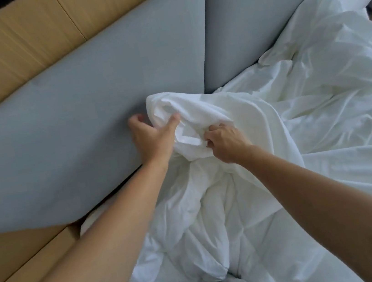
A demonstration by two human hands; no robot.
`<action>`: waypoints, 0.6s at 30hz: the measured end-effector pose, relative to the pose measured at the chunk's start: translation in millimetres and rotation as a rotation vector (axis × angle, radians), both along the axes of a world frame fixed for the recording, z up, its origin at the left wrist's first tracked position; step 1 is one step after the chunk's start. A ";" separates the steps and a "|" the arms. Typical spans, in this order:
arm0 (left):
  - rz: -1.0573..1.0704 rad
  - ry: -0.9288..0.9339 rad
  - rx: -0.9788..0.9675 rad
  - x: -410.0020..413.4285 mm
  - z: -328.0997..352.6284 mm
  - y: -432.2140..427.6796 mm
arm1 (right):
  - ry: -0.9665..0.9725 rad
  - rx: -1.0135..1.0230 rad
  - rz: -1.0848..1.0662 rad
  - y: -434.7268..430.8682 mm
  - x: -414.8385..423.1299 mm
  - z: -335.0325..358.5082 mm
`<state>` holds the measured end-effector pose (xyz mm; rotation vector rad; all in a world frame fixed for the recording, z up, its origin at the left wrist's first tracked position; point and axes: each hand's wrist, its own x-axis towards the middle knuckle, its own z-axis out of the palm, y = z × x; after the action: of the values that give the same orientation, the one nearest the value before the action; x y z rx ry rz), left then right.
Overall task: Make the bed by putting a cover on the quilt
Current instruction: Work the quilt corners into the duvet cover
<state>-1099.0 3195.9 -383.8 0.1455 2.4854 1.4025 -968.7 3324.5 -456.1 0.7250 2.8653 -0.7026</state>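
Fingers point(213, 129) of our right hand point(226, 143) curl tight on fold of white cover point(199, 106); our left hand point(153, 137) pinches same bunched corner, thumb on top, beside grey headboard point(81, 119). Quilt point(203, 222) crumpled under our wrists, on bed.

Left grip point(153, 137), right grip point(225, 143) — both clenched

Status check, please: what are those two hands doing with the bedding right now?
Bunched cover: left hand grips it, right hand pinches it. Crumpled quilt beneath. Grey headboard close alongside.
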 end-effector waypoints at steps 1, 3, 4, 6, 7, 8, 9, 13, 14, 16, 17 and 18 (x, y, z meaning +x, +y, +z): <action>0.070 -0.169 0.017 8.1 -9.9 -7.1 | 0.032 0.059 0.001 -1.2 0.6 1.4; 0.008 -0.621 0.051 23.6 -29.9 -17.0 | 0.088 0.162 -0.055 -8.3 1.1 5.2; -0.089 -0.793 0.059 30.9 -35.5 -18.2 | 0.104 0.163 -0.102 -15.4 1.6 6.6; -0.251 -0.950 0.111 40.4 -44.1 -12.7 | 0.146 0.060 -0.228 -34.4 5.6 7.1; -0.299 -0.970 0.152 42.6 -45.8 -5.9 | 0.183 -0.013 -0.311 -42.6 9.6 4.9; -0.328 -0.983 0.183 45.8 -44.4 3.0 | 0.225 -0.088 -0.394 -47.6 14.4 0.5; -0.335 -0.982 0.185 47.8 -46.3 12.7 | 0.257 -0.162 -0.472 -50.4 19.5 -3.1; -0.046 -0.818 0.147 57.4 -58.2 44.5 | 0.330 -0.318 -0.485 -50.2 34.3 -8.2; 0.079 -0.781 0.201 56.6 -62.1 49.0 | 0.291 -0.255 -0.445 -48.9 37.8 -11.0; 0.239 -0.743 0.303 55.1 -69.9 56.7 | 0.056 -0.099 -0.399 -44.9 47.8 -14.7; 0.233 -0.705 0.307 57.1 -71.7 59.6 | -0.074 -0.060 -0.408 -40.5 53.1 -15.8; 0.179 -0.632 0.268 61.9 -70.7 61.9 | -0.165 -0.040 -0.416 -34.5 58.5 -17.7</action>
<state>-1037.2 3257.8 -454.6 -0.4141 1.8245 1.5457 -910.2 3290.0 -473.8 1.3265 2.5658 -0.7004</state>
